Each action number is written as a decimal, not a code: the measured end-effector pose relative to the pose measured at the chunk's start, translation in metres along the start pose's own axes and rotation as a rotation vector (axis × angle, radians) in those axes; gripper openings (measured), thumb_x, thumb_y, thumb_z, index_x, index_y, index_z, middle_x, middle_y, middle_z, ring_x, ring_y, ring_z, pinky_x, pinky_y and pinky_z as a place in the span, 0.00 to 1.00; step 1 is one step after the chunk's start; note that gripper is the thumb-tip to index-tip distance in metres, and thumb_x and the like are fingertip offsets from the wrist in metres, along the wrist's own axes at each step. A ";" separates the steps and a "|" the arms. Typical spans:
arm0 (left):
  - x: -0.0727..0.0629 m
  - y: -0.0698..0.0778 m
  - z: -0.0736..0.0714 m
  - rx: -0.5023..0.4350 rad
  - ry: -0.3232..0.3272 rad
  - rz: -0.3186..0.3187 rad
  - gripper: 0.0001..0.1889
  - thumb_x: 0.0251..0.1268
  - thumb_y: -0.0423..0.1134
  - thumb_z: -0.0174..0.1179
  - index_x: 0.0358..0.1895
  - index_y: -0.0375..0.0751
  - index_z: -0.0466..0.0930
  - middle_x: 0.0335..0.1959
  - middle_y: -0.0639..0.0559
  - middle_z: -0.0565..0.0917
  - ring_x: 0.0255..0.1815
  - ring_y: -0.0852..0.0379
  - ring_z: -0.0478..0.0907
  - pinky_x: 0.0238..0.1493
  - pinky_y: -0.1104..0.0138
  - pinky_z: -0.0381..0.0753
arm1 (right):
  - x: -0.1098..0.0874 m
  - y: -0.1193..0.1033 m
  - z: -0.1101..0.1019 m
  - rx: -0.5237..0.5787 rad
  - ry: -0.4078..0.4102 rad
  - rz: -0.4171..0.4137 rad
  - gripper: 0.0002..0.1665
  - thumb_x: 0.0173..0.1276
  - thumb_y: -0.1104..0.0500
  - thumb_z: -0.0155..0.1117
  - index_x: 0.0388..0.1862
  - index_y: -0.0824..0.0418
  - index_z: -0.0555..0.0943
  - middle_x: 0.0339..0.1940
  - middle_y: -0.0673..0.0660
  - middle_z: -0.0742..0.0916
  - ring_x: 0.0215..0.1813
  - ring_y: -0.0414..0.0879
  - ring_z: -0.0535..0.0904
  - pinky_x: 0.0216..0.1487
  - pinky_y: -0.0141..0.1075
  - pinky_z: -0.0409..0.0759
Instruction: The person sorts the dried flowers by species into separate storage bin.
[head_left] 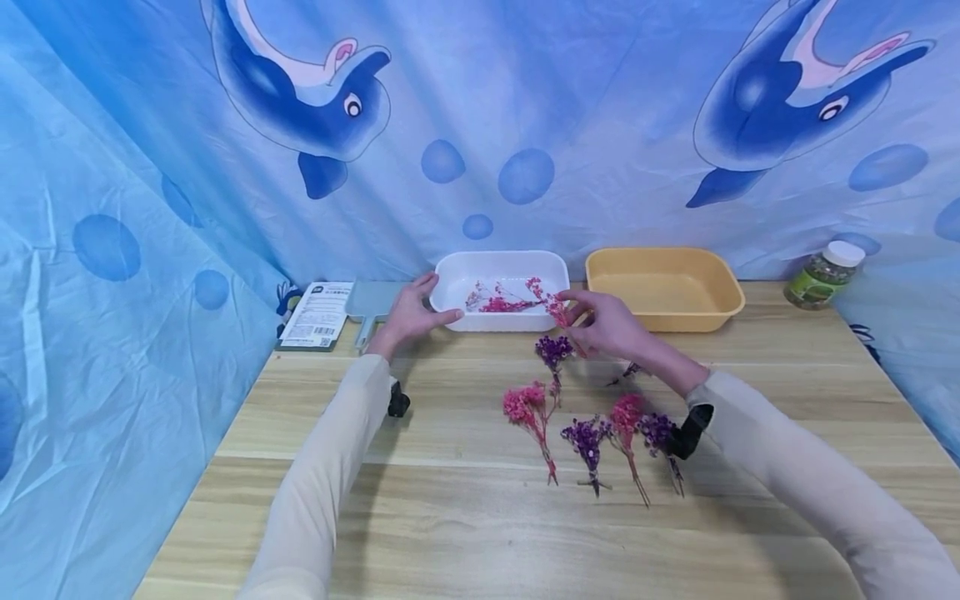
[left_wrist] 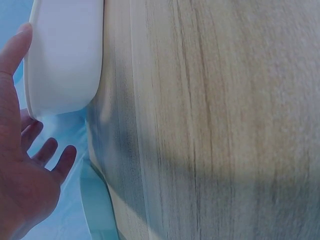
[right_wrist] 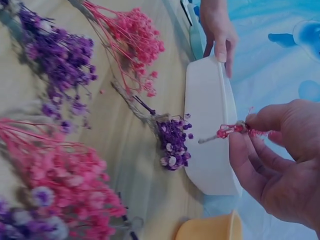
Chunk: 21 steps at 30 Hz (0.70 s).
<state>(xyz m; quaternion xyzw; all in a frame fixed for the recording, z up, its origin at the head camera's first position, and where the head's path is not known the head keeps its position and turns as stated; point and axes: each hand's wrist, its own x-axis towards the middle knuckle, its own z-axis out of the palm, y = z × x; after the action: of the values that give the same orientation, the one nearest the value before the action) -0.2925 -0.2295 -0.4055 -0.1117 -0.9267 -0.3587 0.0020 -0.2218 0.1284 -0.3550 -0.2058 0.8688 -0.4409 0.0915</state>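
Observation:
My left hand [head_left: 410,312] rests on the left end of the white basin [head_left: 504,326]. Its thumb touches the front rim and the fingers spread loosely by the left end. Over the basin's right end, my right hand [head_left: 603,323] pinches a small bunch of pink dried flowers [right_wrist: 231,130] between thumb and fingertips; the stem points back towards the table. Inside the basin lie other pink dried flowers [head_left: 508,305]. A purple bunch [head_left: 553,352] lies on the table just in front of the basin, below my right hand.
Nearer on the wooden table [head_left: 450,517] lie pink bunches [head_left: 525,406] and purple bunches [head_left: 587,437]. A yellow basin [head_left: 667,321] stands right of the white one, then a white-lidded jar [head_left: 825,275]. At the left are a labelled pack [head_left: 318,315] and a pale blue dustpan-like item [head_left: 367,304].

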 end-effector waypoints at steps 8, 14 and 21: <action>0.001 0.000 0.002 0.010 0.009 -0.007 0.53 0.55 0.54 0.74 0.77 0.32 0.55 0.80 0.42 0.54 0.79 0.43 0.47 0.76 0.50 0.49 | 0.021 -0.005 -0.002 0.013 -0.062 -0.059 0.38 0.66 0.72 0.66 0.75 0.66 0.66 0.47 0.66 0.83 0.38 0.58 0.83 0.33 0.54 0.86; 0.000 0.002 0.001 0.010 0.009 -0.010 0.53 0.55 0.54 0.75 0.77 0.32 0.55 0.80 0.42 0.54 0.79 0.44 0.47 0.76 0.51 0.49 | 0.036 -0.005 -0.002 -0.039 -0.088 -0.072 0.38 0.68 0.70 0.66 0.76 0.65 0.64 0.47 0.65 0.83 0.32 0.54 0.83 0.34 0.54 0.86; -0.001 0.002 0.002 0.018 0.013 -0.008 0.53 0.55 0.54 0.74 0.76 0.32 0.55 0.80 0.42 0.54 0.79 0.44 0.47 0.76 0.52 0.50 | 0.056 -0.006 -0.001 -0.110 -0.124 -0.137 0.37 0.67 0.72 0.63 0.75 0.66 0.65 0.46 0.67 0.83 0.30 0.58 0.83 0.31 0.55 0.85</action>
<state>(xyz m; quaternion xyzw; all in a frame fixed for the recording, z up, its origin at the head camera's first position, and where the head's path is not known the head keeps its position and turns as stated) -0.2914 -0.2273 -0.4055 -0.1054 -0.9303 -0.3513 0.0077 -0.2708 0.1008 -0.3482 -0.2961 0.8684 -0.3841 0.1032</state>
